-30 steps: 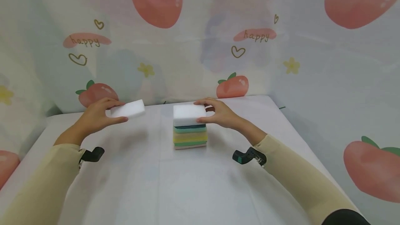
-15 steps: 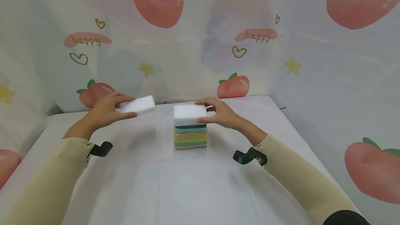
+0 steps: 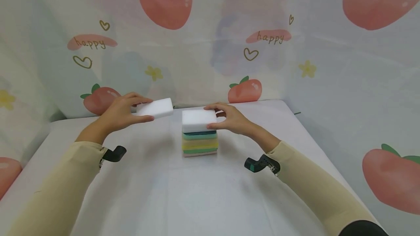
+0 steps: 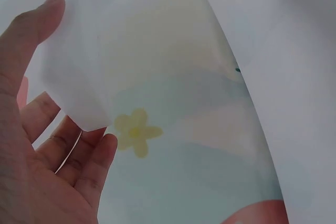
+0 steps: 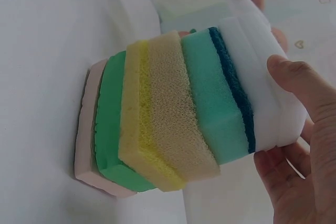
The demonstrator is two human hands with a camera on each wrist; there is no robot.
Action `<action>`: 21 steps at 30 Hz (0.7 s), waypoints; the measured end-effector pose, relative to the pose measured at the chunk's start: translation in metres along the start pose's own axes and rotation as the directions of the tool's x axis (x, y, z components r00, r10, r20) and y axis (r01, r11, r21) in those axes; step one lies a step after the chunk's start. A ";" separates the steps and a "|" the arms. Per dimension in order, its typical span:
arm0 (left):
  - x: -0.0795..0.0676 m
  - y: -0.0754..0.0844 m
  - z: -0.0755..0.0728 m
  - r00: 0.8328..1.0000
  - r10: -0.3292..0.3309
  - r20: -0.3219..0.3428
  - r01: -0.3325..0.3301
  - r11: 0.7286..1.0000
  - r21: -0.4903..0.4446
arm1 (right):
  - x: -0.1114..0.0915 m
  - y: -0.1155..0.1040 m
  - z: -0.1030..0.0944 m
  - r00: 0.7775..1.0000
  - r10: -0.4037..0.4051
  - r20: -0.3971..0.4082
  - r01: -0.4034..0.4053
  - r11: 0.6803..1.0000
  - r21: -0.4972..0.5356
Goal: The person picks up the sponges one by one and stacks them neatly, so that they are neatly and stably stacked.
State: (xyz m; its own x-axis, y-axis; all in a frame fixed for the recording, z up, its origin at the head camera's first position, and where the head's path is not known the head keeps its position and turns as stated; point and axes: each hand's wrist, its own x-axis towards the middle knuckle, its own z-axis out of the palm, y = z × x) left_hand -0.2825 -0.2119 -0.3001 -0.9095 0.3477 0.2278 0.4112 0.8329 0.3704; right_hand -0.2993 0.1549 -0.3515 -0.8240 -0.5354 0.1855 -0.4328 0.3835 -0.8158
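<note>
In the head view my left hand [image 3: 119, 115] holds a white sponge [image 3: 157, 107] in the air, pinched between thumb and fingers. It is a little above and to the left of a sponge stack. My right hand [image 3: 234, 120] grips the right side of the white sponge [image 3: 195, 120] on top of that stack. In the right wrist view, the layers under it are a turquoise sponge [image 5: 212, 98] with a dark blue face, a beige coarse sponge [image 5: 170, 93], a yellow sponge [image 5: 134, 135], a green sponge [image 5: 109, 114] and a pale pink one [image 5: 88, 129] at the bottom.
The stack stands on a white-covered table [image 3: 203, 199], towards its far edge. Behind and at the sides hangs a printed cloth backdrop [image 3: 203, 57] with peaches, flowers and lettering. A black wrist camera [image 3: 115, 153] sticks out below the left sleeve.
My left hand has moved right and slightly up with its white sponge, closer to the stack. The right hand and the stack have stayed in place.
</note>
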 end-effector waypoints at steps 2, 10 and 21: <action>0.001 0.004 0.001 1.000 0.000 0.001 0.000 1.000 -0.002 | 0.000 -0.002 0.001 1.000 0.000 0.001 0.000 1.000 -0.003; 0.004 0.018 0.001 1.000 0.004 0.020 -0.003 1.000 -0.016 | -0.012 -0.031 -0.001 1.000 0.001 0.008 -0.001 1.000 -0.014; 0.012 0.036 0.005 0.994 0.107 0.028 -0.104 0.992 -0.072 | 0.000 0.003 0.000 1.000 -0.024 -0.006 0.024 1.000 -0.015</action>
State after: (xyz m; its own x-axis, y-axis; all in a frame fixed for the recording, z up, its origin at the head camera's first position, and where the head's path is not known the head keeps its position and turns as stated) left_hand -0.2786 -0.1752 -0.2888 -0.8618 0.4463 0.2412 0.5073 0.7586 0.4088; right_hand -0.3008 0.1562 -0.3541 -0.8158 -0.5396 0.2082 -0.4577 0.3823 -0.8027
